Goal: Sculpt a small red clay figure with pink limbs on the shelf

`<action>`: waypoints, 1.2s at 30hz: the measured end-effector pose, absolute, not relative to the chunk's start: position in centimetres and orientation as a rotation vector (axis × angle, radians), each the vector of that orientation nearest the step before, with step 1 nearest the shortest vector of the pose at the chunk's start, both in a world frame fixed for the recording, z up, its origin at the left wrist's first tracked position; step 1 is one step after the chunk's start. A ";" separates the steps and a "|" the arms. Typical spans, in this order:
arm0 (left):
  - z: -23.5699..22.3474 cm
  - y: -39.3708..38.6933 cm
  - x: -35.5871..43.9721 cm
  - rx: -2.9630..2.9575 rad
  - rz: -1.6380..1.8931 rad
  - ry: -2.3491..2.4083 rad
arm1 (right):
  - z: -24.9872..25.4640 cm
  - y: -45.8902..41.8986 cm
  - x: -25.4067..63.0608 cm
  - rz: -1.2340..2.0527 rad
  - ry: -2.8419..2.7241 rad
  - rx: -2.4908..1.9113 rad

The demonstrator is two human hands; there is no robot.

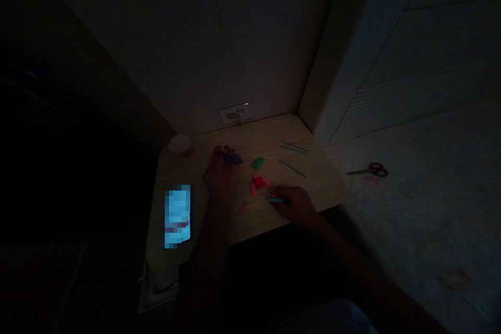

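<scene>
My right hand (pixel 295 205) is closed on a thin blue-green stick (pixel 277 200), with a small bit of red at its fingertips. Left of it lie a red lump (pixel 259 182) with pink strips around it and a small pink piece (pixel 243 209), all looking like modelling clay. My left hand (pixel 221 176) rests over the table beside a purple lump (pixel 234 159); its fingers are dim and blurred, so whether they grip the lump is unclear. Dark reddish loops (pixel 222 151) show at those fingers. A green lump (pixel 257 163) lies between the hands.
A lit phone (pixel 178 216) lies on the wooden table (pixel 266 133) at left, a pale round container (pixel 179 143) behind it. Three thin blue-green sticks (pixel 293 168) are at right. Scissors (pixel 370 170) lie beyond the table's right edge. A wall socket (pixel 235 114) holds a plug.
</scene>
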State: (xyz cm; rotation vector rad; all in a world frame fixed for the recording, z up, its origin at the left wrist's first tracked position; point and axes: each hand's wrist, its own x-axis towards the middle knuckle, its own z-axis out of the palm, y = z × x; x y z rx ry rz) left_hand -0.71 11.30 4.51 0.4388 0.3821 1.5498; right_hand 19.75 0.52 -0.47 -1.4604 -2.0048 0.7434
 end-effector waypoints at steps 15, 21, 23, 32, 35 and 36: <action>3.5 11.7 -0.4 0.460 1.525 0.493 | -0.9 0.5 19.9 0.721 -2.002 -1.443; 3.5 11.4 -0.2 0.541 1.550 0.558 | -1.2 0.5 20.0 0.756 -1.941 -1.415; 3.9 11.2 -0.3 0.533 1.536 0.524 | -1.2 0.6 20.0 0.760 -1.958 -1.420; 4.5 11.1 -0.5 0.331 1.476 0.582 | -0.6 0.6 19.9 0.770 -2.000 -1.439; 4.3 11.2 -0.4 0.350 1.474 0.602 | -0.6 0.5 19.9 0.767 -1.997 -1.443; 4.3 11.2 -0.4 0.366 1.473 0.604 | -0.7 0.5 19.9 0.765 -1.993 -1.444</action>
